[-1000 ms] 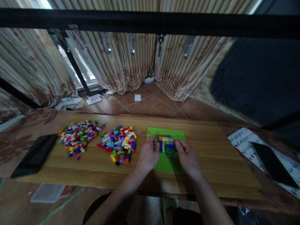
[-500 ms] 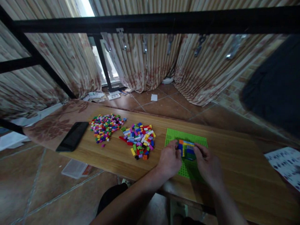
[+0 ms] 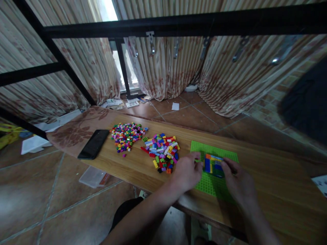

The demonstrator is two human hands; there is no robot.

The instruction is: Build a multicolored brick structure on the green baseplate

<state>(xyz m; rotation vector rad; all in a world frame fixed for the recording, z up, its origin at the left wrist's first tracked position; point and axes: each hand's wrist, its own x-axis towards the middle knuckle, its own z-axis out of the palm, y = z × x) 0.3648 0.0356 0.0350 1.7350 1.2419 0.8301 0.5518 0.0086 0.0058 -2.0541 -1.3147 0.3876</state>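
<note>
Nearby, loose bricks (image 3: 162, 149), likely phone (image 3: 93, 144), block (image 3: 211, 165) — part-hidden.

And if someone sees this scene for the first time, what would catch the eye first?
Most likely the bright heap of small bricks and, to its right, the heap of larger bricks, both on the wooden board. Then perhaps the lime-green baseplate further right, over which the right hand holds a multicoloured brick block, with the left hand close to its left side.

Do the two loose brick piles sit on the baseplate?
No, the left pile and right pile lie on the wooden board, left of the green baseplate.
</note>
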